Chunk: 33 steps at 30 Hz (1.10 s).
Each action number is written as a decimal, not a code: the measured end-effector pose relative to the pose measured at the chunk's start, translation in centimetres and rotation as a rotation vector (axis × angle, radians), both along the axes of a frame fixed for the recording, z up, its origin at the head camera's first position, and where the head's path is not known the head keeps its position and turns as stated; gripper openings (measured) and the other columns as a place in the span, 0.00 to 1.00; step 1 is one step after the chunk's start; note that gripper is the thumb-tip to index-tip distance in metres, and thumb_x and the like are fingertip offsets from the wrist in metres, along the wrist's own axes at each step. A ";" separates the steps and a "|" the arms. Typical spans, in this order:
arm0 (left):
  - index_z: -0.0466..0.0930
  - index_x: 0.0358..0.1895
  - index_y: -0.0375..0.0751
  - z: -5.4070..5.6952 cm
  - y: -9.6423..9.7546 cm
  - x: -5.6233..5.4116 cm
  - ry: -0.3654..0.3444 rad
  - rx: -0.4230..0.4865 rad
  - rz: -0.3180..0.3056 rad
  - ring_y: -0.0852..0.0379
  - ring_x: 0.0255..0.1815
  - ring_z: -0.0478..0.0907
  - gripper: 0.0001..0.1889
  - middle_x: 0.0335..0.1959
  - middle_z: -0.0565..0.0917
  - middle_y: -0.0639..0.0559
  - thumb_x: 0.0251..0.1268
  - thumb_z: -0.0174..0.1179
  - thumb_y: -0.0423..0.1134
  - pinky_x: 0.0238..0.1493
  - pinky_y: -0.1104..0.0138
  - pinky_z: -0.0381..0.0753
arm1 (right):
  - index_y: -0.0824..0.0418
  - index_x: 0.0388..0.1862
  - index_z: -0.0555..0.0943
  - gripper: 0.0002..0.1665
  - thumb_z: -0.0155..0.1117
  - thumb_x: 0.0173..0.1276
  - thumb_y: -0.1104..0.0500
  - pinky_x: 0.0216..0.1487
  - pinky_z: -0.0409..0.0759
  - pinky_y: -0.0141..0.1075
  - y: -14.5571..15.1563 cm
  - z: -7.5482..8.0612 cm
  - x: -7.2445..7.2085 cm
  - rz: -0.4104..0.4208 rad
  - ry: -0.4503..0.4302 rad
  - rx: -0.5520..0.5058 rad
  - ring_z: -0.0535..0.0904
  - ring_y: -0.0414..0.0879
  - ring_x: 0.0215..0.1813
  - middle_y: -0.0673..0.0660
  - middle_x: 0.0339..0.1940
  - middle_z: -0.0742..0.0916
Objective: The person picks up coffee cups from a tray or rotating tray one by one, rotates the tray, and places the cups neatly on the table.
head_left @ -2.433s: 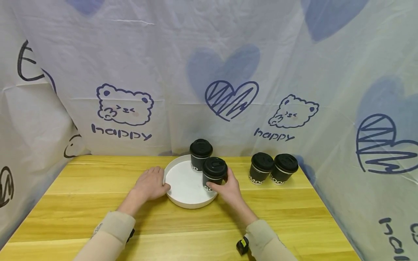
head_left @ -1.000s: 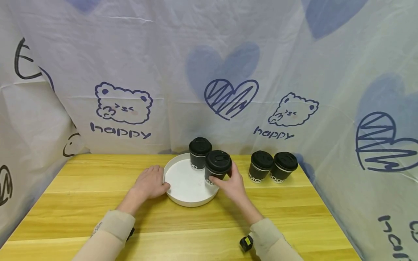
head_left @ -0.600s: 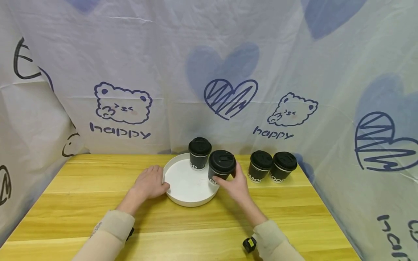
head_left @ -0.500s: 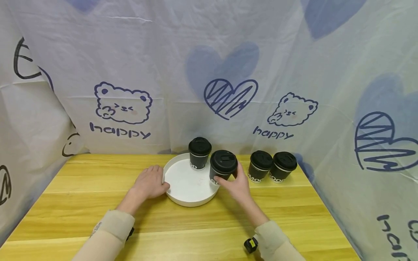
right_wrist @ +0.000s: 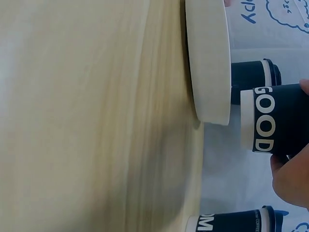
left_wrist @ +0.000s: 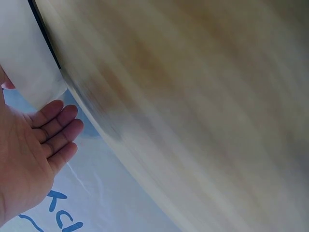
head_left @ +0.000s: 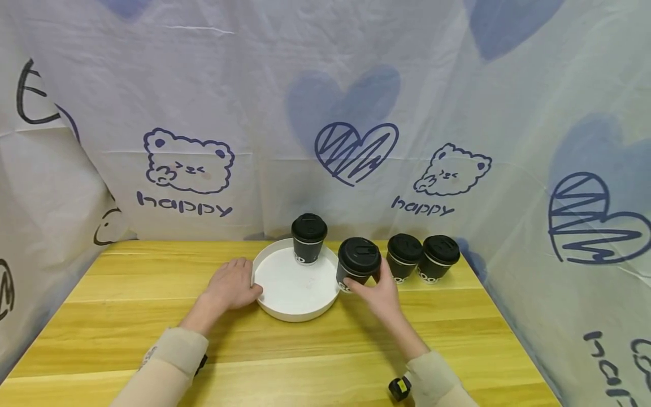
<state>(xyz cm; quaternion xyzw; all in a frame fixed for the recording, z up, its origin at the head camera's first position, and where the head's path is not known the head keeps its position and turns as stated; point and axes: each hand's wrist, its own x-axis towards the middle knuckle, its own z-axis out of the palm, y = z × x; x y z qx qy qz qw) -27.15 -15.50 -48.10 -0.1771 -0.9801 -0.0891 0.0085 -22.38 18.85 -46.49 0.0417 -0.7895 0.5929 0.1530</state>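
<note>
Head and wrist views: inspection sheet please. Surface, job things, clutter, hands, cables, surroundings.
Surface: wood-grain tabletop.
Job things: round white tray with one lidded black paper cup standing in it; lidded "GOOD" cup held raised by its right rim; third cup and fourth cup stand side by side on the tabletop, to the right.
Clutter: nothing seen.
Hands: left hand touches the tray's left rim, fingers extended; right hand grips the "GOOD" cup.
Cables: nothing seen.
Surroundings: pale fabric backdrop, blue prints.

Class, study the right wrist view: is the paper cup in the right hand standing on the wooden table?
No, the black paper cup held by the right hand is raised, its base apart from the wooden table.
</note>
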 end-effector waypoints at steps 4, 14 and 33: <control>0.71 0.60 0.19 0.0 0.0 -0.1 -0.002 -0.001 0.002 0.37 0.52 0.74 0.35 0.53 0.78 0.30 0.63 0.59 0.51 0.62 0.45 0.75 | 0.64 0.74 0.68 0.48 0.81 0.56 0.67 0.79 0.64 0.52 0.6 -0.3 0.3 -0.002 0.003 -0.025 0.70 0.60 0.76 0.63 0.71 0.77; 0.71 0.60 0.19 -0.2 0.0 -0.2 -0.002 -0.009 0.005 0.37 0.51 0.74 0.36 0.53 0.78 0.30 0.63 0.59 0.51 0.62 0.45 0.75 | 0.66 0.75 0.67 0.49 0.80 0.56 0.69 0.78 0.65 0.55 2.0 -0.9 1.4 -0.025 0.011 -0.028 0.70 0.62 0.75 0.66 0.71 0.77; 0.71 0.60 0.19 -0.1 0.1 -0.1 -0.003 -0.007 0.006 0.37 0.51 0.74 0.35 0.54 0.78 0.30 0.63 0.59 0.51 0.63 0.45 0.75 | 0.64 0.75 0.66 0.48 0.79 0.58 0.68 0.77 0.65 0.49 5.3 -1.6 2.7 -0.068 -0.043 -0.027 0.71 0.58 0.74 0.64 0.70 0.77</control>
